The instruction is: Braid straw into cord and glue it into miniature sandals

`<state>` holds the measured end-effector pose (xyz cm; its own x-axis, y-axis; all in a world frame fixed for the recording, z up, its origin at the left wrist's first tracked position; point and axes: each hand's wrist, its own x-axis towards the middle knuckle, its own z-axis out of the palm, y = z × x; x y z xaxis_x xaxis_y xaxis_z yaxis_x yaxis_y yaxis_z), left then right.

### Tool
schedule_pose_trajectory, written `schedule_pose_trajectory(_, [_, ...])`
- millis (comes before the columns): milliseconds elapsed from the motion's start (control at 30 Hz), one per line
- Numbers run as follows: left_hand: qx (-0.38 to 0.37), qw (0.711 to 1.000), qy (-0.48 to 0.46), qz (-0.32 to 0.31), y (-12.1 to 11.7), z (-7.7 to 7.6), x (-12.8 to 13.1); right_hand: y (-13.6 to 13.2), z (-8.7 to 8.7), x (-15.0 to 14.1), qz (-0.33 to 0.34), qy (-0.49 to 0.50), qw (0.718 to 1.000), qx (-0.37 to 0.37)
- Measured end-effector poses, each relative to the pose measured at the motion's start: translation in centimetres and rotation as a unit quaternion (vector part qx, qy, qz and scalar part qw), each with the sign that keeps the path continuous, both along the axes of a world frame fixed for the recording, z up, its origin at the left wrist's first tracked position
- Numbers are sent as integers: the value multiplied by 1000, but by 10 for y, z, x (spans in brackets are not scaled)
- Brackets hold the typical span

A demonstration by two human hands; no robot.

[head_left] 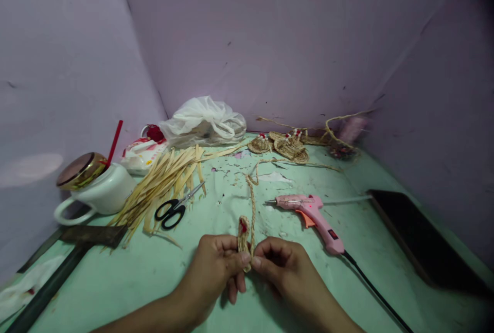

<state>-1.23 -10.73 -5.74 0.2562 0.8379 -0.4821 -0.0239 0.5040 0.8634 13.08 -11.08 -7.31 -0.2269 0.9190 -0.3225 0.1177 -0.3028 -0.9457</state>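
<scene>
Close to me over the green tabletop, my left hand (222, 263) pinches a small coiled piece of braided straw (243, 238) with a red spot near its top. My right hand (281, 266) is closed on a braided straw cord (252, 209) beside that coil. From my fingers the cord runs away across the table toward the back. To the right lies a pink glue gun (309, 212) with an orange trigger, a small red light and a glue stick in its rear. Black-handled scissors (175, 211) rest to the left of my hands.
Flat straw strips (162, 181) spread at the left, near a white mug (104, 194) and a hammer-like tool (83, 245). A plastic bag (206, 122) and several woven straw pieces (289, 147) lie at the back. A dark flat slab (420, 240) and the gun's cord (374, 286) are at right.
</scene>
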Motion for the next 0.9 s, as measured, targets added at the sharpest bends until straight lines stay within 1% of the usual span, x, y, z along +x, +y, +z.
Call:
schedule_pose_trajectory(100, [-26, 1000, -3, 0, 1, 2, 0, 0, -2, 2, 2, -44, 997, 59])
schedule_pose_trajectory(167, [-29, 999, 20, 13, 0, 2, 0, -1, 0, 2, 10, -58, 996, 74])
schedule_pose_trajectory(267, [2, 996, 86, 25, -2, 1, 1, -3, 5, 1, 19, -8, 999, 49])
schedule_pose_trajectory(333, [10, 993, 121, 7, -3, 2, 2, -5, 9, -1, 11, 44, 998, 34])
schedule_pose_trajectory(400, [-2, 989, 145, -23, -4, 4, 3, -5, 10, -1, 3, 70, 997, 21])
schedule_pose_trajectory(467, [-3, 982, 175, -77, -4, 9, 2, -2, 9, 1, -7, 57, 998, -2])
schedule_pose_trajectory(533, [16, 961, 227, -157, -2, 14, -3, 2, 7, 7, -23, 8, 999, -32])
schedule_pose_trajectory(567, [36, 946, 261, -190, 0, 17, -7, 5, 6, 11, -29, -23, 999, -39])
schedule_pose_trajectory(600, [70, 929, 297, -209, 3, 20, -11, 7, 5, 16, -29, -57, 997, -33])
schedule_pose_trajectory(633, [117, 917, 328, -197, 6, 21, -15, 8, 5, 20, -22, -92, 995, -10])
schedule_pose_trajectory(667, [163, 908, 347, -168, 9, 22, -19, 8, 6, 24, -14, -134, 991, 27])
schedule_pose_trajectory(733, [238, 898, 352, -111, 16, 19, -24, 8, 8, 29, -1, -234, 965, 119])
schedule_pose_trajectory(767, [265, 895, 343, -104, 18, 16, -26, 7, 9, 29, 6, -281, 947, 158])
schedule_pose_trajectory(833, [318, 879, 334, -120, 21, 7, -27, 4, 10, 28, 24, -333, 918, 214])
schedule_pose_trajectory(900, [364, 851, 352, -137, 21, -2, -26, 2, 11, 24, 59, -325, 908, 256])
